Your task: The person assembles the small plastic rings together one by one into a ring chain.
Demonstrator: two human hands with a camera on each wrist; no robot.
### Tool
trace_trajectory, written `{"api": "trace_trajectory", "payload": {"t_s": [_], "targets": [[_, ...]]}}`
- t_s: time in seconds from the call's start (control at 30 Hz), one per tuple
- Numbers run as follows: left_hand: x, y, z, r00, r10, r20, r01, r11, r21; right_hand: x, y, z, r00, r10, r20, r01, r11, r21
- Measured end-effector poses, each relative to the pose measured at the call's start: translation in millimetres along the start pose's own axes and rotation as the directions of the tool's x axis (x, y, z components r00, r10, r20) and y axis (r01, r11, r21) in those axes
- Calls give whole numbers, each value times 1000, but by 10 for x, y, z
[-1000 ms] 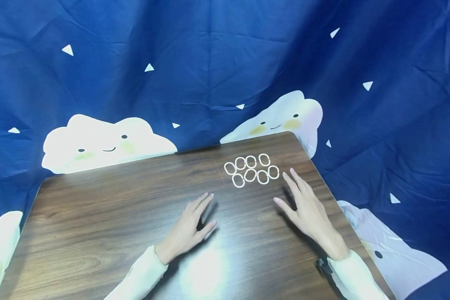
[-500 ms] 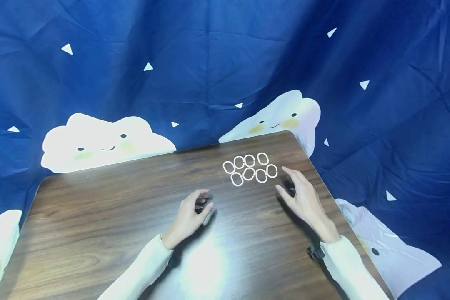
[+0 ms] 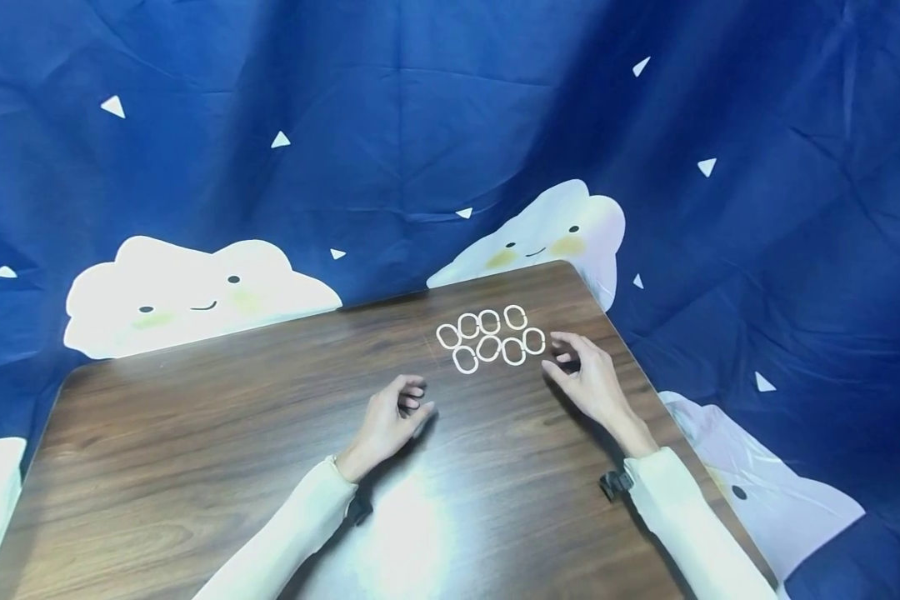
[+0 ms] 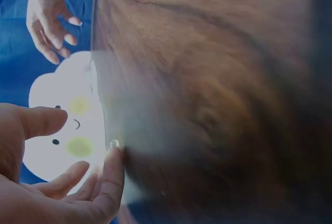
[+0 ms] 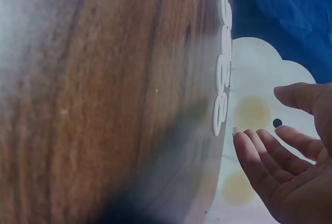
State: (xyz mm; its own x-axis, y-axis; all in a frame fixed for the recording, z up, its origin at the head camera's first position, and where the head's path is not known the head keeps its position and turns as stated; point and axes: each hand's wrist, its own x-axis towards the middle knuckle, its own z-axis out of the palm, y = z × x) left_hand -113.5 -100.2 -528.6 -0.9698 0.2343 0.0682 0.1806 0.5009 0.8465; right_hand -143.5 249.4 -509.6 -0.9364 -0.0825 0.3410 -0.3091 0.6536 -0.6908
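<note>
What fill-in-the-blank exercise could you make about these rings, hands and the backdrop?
The number of white oval rings on the wood-grain table is ____.
Nearer to these rings is the person's ____ hand.
Behind the table, white clouds decorate a cloth backdrop coloured ____.

Missing words: eight; right; blue.

I face a table (image 3: 195,433) and, behind it, a blue curtain (image 3: 420,125) printed with clouds (image 3: 202,287): a draped setting, room type indeterminable.
</note>
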Motion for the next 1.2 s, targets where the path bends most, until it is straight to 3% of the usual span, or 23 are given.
{"api": "trace_trajectory", "payload": {"t_s": [0.23, 0.53, 1.0, 1.2], "targets": [[117, 31, 53, 1000, -25, 6, 25, 1000, -17, 80, 92, 8, 994, 94, 51, -95, 995, 11], [267, 12, 98, 1000, -29, 7, 29, 999, 25, 144, 215, 49, 965, 223, 140, -227, 974, 12], [571, 82, 175, 998, 23, 59, -27, 997, 76, 412, 355, 98, 944, 261, 201, -271, 962, 22], [694, 94, 205, 995, 52, 84, -63, 990, 128, 509, 410, 110, 940, 249, 234, -251, 968, -21]]}}
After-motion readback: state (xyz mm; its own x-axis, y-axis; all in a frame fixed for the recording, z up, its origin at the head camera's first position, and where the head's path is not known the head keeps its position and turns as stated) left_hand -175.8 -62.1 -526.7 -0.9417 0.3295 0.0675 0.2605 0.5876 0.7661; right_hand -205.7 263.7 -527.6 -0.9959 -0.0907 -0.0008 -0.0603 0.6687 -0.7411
